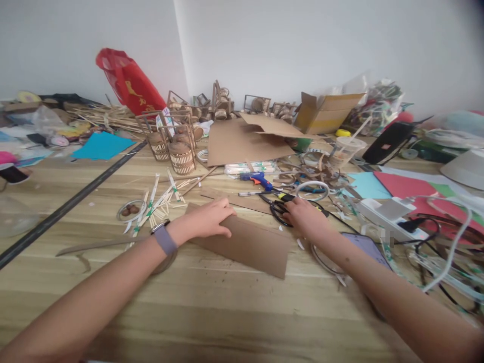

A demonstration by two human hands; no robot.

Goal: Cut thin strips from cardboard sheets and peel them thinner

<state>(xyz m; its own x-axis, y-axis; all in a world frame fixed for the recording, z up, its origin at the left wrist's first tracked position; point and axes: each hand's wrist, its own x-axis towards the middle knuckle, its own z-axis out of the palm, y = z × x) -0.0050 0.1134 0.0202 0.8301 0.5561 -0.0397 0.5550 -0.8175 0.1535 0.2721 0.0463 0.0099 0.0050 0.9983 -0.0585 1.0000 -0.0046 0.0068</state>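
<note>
**Our left hand [209,219] flat on cardboard [249,247], our right hand [306,217] over scissors [272,207]**

Our left hand, with a grey-strapped watch [164,238] on its wrist, lies open and palm down on the near-left end of the brown cardboard. Its fingers stretch toward three o'clock. The cardboard lies flat on the wooden table [227,312], just below the middle of the view, and runs from that hand toward five o'clock.

At ten o'clock from the left hand, thin wooden sticks [159,201] bound with green tape lie scattered beside a clear tape ring [130,209]. Farther off at eleven o'clock stand small woven cages [181,151]. Beyond them, at ten o'clock, are a teal paper sheet [102,146] and a red bag [128,83].

Our right hand sits at three o'clock from the left, near it but apart. Its knuckles are up and its fingers curl down over the black handles of the scissors, and we cannot tell whether they have closed on them. The scissors lie just past the cardboard's far edge.

At eleven o'clock from the right hand lies a blue glue gun [257,179], and at one o'clock, close by, a white tape roll [312,190]. At three o'clock sits a white power strip [385,209]. At five o'clock, beside the forearm, a phone [365,247] lies flat.
</note>
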